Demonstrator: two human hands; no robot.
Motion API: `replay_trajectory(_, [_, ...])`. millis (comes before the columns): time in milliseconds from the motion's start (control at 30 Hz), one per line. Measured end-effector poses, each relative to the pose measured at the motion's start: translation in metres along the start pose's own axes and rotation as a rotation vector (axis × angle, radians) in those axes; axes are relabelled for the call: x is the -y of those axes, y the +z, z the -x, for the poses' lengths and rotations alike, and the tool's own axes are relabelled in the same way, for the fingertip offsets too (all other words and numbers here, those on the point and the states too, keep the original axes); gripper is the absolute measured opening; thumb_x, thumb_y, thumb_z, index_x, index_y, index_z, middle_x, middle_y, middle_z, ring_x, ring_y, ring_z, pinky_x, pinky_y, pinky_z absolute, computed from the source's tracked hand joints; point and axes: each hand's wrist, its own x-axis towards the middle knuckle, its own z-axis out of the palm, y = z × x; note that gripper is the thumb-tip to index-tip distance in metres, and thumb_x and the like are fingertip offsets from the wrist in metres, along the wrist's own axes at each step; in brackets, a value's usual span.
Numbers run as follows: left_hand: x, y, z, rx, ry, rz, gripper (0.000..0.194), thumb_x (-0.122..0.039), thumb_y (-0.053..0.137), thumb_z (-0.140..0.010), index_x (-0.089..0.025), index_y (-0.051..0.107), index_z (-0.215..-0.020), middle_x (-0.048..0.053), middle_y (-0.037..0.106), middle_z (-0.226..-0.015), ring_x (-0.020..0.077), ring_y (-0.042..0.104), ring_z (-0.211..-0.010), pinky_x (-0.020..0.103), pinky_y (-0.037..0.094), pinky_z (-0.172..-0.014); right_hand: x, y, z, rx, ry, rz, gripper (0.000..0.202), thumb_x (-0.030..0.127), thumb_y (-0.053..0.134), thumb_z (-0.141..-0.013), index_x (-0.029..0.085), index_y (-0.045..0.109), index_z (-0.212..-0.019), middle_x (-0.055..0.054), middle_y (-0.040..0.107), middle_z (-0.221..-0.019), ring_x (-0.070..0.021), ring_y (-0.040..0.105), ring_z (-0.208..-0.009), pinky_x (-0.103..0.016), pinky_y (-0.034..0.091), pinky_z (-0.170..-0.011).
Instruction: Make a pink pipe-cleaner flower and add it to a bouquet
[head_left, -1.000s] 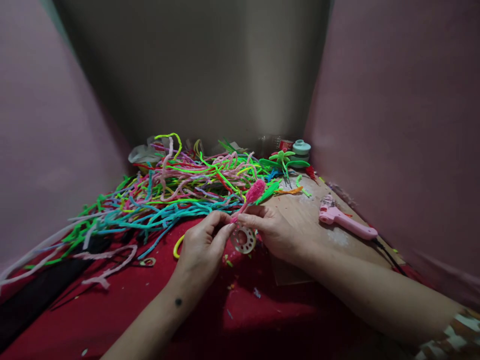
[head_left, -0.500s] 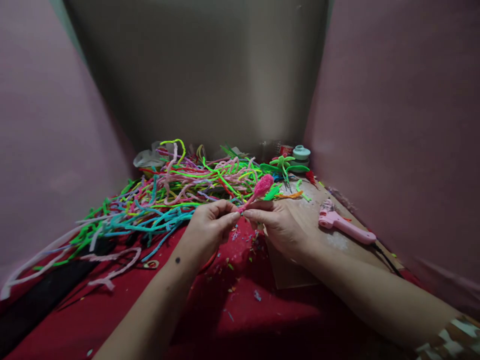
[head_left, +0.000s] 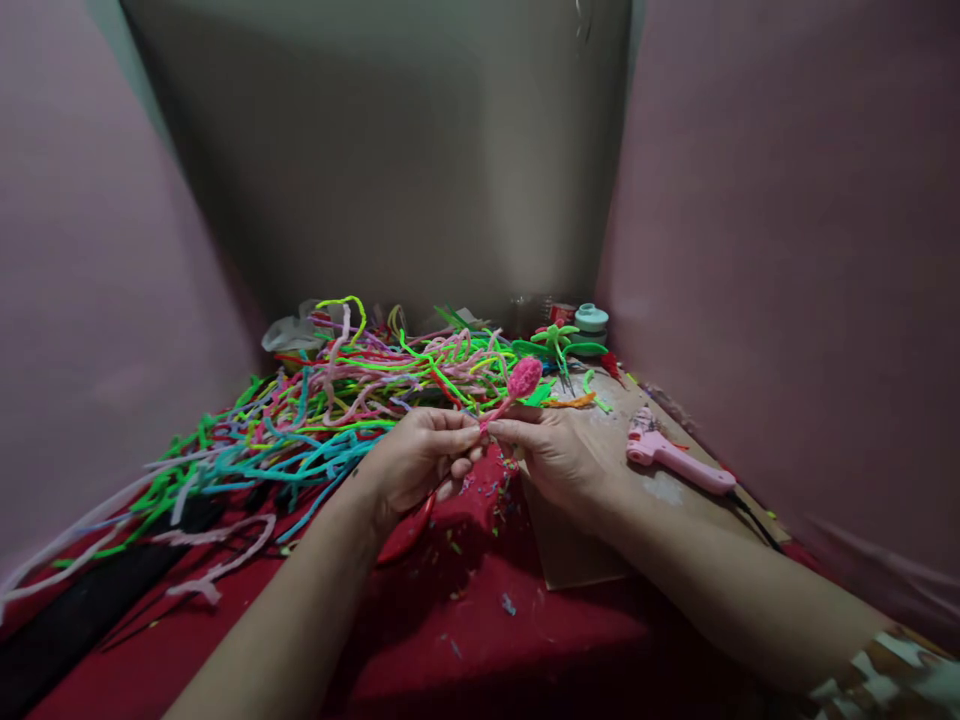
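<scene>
A pink pipe cleaner piece [head_left: 524, 379] with a rounded, bud-like head slants up and to the right between my hands. My left hand [head_left: 424, 450] pinches its lower end between thumb and forefinger. From the other side my right hand [head_left: 551, 445] pinches the same stem, its thumb nearly touching the left one. Below my left palm shows a red curved loop [head_left: 407, 532], perhaps a scissors handle; the rest of it is hidden by the hand. Just behind the bud lies a green leaf-shaped piece [head_left: 538, 394].
A tangled heap of coloured pipe cleaners [head_left: 352, 385] spreads behind and left. On the right, a pink glue gun [head_left: 679, 462] rests on a brown board [head_left: 559, 555]. A mint-coloured container [head_left: 592, 318] stands at the back. Fuzz scraps litter the red cloth [head_left: 525, 650].
My left hand has rolled slightly, so its lower fingers and more of the red loop show. Both hands still pinch the pink stem. The whole view has shifted a little.
</scene>
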Motion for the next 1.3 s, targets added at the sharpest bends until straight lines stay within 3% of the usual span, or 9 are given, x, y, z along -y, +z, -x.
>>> replay_trajectory(100, [-0.01, 0.005, 0.001, -0.098, 0.138, -0.456, 0.019, -0.032, 0.059, -0.074, -0.014, 0.057, -0.072, -0.002, 0.051, -0.057, 0.0079, 0.044, -0.048, 0.02, 0.035, -0.047, 0.0, 0.0, -0.001, -0.06, 0.0, -0.035, 0.001, 0.018, 0.07, -0.064, 0.018, 0.069, -0.064, 0.002, 0.062, -0.061, -0.0091, 0.049, -0.058, -0.025, 0.038, -0.063])
replay_trajectory(200, [-0.014, 0.008, -0.001, -0.255, 0.351, -0.95, 0.02, -0.03, 0.055, -0.076, -0.017, 0.053, -0.061, -0.004, 0.045, -0.053, 0.0092, 0.04, -0.051, 0.021, 0.029, -0.052, -0.001, 0.001, -0.002, -0.097, -0.028, -0.073, 0.004, 0.017, 0.072, -0.062, 0.019, 0.07, -0.065, 0.002, 0.064, -0.063, -0.0099, 0.052, -0.061, -0.026, 0.041, -0.068])
replay_trajectory(333, [-0.013, 0.004, -0.009, -0.333, 0.53, -1.215, 0.027, -0.03, 0.051, -0.08, -0.018, 0.052, -0.056, -0.003, 0.044, -0.053, 0.0094, 0.035, -0.052, 0.022, 0.025, -0.053, -0.003, 0.002, -0.005, -0.174, -0.074, -0.084, 0.008, 0.018, 0.075, -0.057, 0.02, 0.071, -0.064, 0.001, 0.068, -0.069, -0.0131, 0.058, -0.07, -0.03, 0.044, -0.079])
replay_trajectory(433, [-0.015, -0.002, -0.014, -0.251, 0.489, -1.15, 0.024, -0.03, 0.054, -0.077, -0.018, 0.056, -0.057, -0.004, 0.044, -0.05, 0.0083, 0.035, -0.049, 0.021, 0.025, -0.05, -0.004, 0.003, -0.005, -0.203, -0.057, -0.082, 0.008, 0.019, 0.076, -0.056, 0.02, 0.071, -0.062, 0.001, 0.068, -0.067, -0.0125, 0.057, -0.068, -0.03, 0.044, -0.077])
replay_trajectory(567, [-0.023, -0.008, -0.02, -0.063, 0.282, -0.828, 0.02, -0.033, 0.059, -0.071, -0.017, 0.058, -0.06, -0.006, 0.045, -0.047, 0.0072, 0.04, -0.045, 0.018, 0.029, -0.045, -0.004, 0.002, -0.004, -0.202, -0.05, -0.083, 0.009, 0.02, 0.077, -0.055, 0.02, 0.071, -0.061, 0.002, 0.066, -0.064, -0.0109, 0.056, -0.065, -0.027, 0.044, -0.071])
replay_trajectory(667, [-0.026, -0.009, -0.022, -0.011, 0.186, -0.63, 0.019, -0.031, 0.063, -0.067, -0.016, 0.056, -0.058, -0.006, 0.048, -0.047, 0.0069, 0.043, -0.043, 0.018, 0.031, -0.043, -0.004, 0.001, -0.004, -0.212, -0.079, -0.045, 0.01, 0.022, 0.078, -0.055, 0.02, 0.071, -0.061, 0.002, 0.065, -0.063, -0.0104, 0.053, -0.062, -0.026, 0.042, -0.066])
replay_trajectory(967, [0.0, -0.011, -0.013, -0.124, 0.237, -0.429, 0.016, -0.03, 0.064, -0.069, -0.014, 0.064, -0.066, -0.003, 0.054, -0.05, 0.0077, 0.045, -0.045, 0.019, 0.034, -0.045, -0.009, 0.0, -0.002, -0.115, -0.062, 0.066, 0.01, 0.029, 0.074, -0.063, 0.02, 0.072, -0.068, 0.001, 0.062, -0.063, -0.0112, 0.051, -0.062, -0.028, 0.041, -0.065])
replay_trajectory(1133, [0.017, -0.003, -0.008, -0.247, 0.318, -0.36, 0.02, -0.033, 0.061, -0.074, -0.014, 0.062, -0.065, -0.004, 0.046, -0.049, 0.0062, 0.038, -0.045, 0.018, 0.028, -0.043, -0.008, 0.002, -0.001, -0.126, -0.08, 0.065, 0.007, 0.026, 0.076, -0.06, 0.022, 0.071, -0.064, 0.002, 0.064, -0.066, -0.0112, 0.052, -0.065, -0.028, 0.043, -0.069])
replay_trajectory(1300, [0.02, -0.001, -0.007, -0.222, 0.243, -0.191, 0.021, -0.032, 0.06, -0.076, -0.014, 0.058, -0.066, -0.004, 0.048, -0.051, 0.0041, 0.037, -0.042, 0.017, 0.026, -0.04, -0.004, 0.004, 0.001, -0.091, -0.032, 0.101, 0.006, 0.027, 0.073, -0.066, 0.022, 0.072, -0.069, 0.002, 0.064, -0.067, -0.01, 0.05, -0.063, -0.027, 0.042, -0.067])
